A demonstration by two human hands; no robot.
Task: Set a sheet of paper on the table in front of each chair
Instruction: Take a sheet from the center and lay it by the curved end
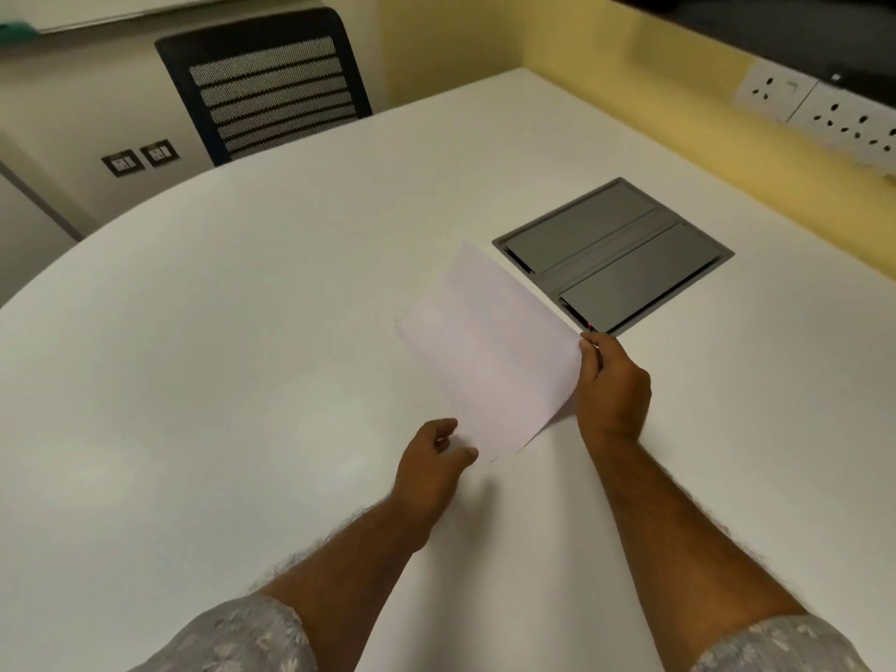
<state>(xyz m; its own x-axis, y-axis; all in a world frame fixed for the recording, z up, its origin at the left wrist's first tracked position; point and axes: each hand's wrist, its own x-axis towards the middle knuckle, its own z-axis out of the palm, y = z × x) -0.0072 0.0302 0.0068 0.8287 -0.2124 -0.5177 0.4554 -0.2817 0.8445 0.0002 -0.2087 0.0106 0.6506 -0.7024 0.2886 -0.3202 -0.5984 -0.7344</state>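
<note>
A white sheet of paper is held just above the white table, near its middle, turned at an angle. My right hand grips the sheet's right edge. My left hand pinches its near left corner between thumb and fingers. It may be more than one sheet; I cannot tell. A black mesh-backed chair stands at the table's far side, to the upper left. No paper lies on the table in front of it.
A grey flush cable box with two lids is set into the table just beyond the paper. Wall sockets line the yellow wall at the right. Two dark switch plates sit low on the far wall.
</note>
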